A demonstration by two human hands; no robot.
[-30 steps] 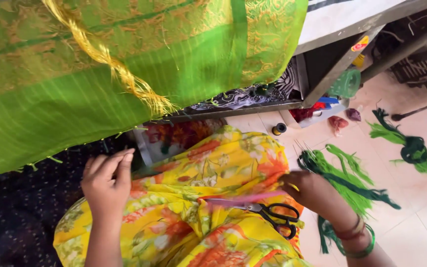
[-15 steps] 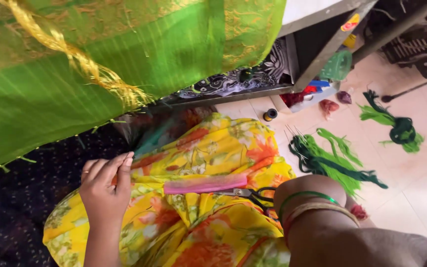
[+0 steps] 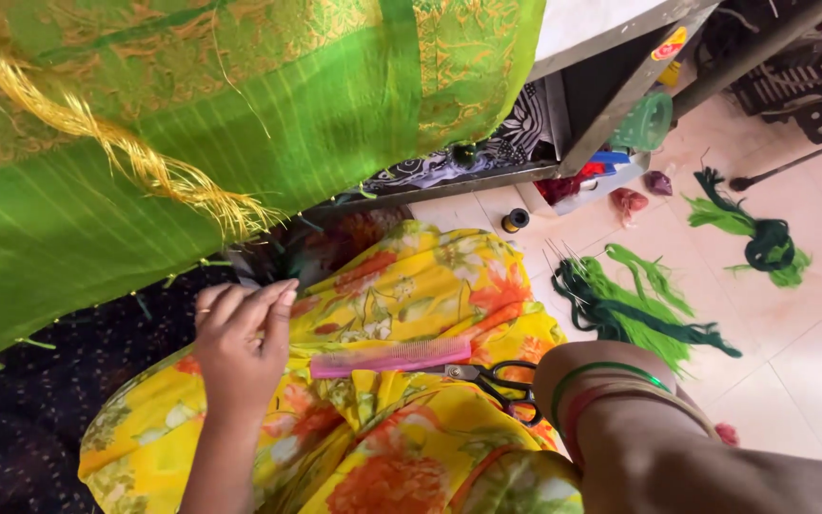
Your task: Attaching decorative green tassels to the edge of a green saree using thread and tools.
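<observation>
Green silk with gold woven borders [image 3: 240, 124] is hanging across the top of the view, one twisted gold tassel [image 3: 126, 157] trailing over it. Below, one pink comb [image 3: 390, 357] is lying flat on the yellow floral cloth [image 3: 411, 286] covering the lap, and one pair of black-handled scissors [image 3: 501, 381] is lying just beside the comb's right end, nearly touching it. The left hand [image 3: 240, 347] is hovering near the silk's lower edge, fingers together and gently curled, grasping nothing that shows (one ring on a finger). The right hand is hidden past its forearm [image 3: 677, 447], which is blocking the lower right corner and wearing several bangles [image 3: 611, 390]; whether those fingers are clenched I cannot tell. Two bundles of green thread are lying on the tiled floor: one nearby [image 3: 630, 309], one farther [image 3: 758, 233]. One small spool [image 3: 516, 221] is standing by the table frame [image 3: 620, 90].
</observation>
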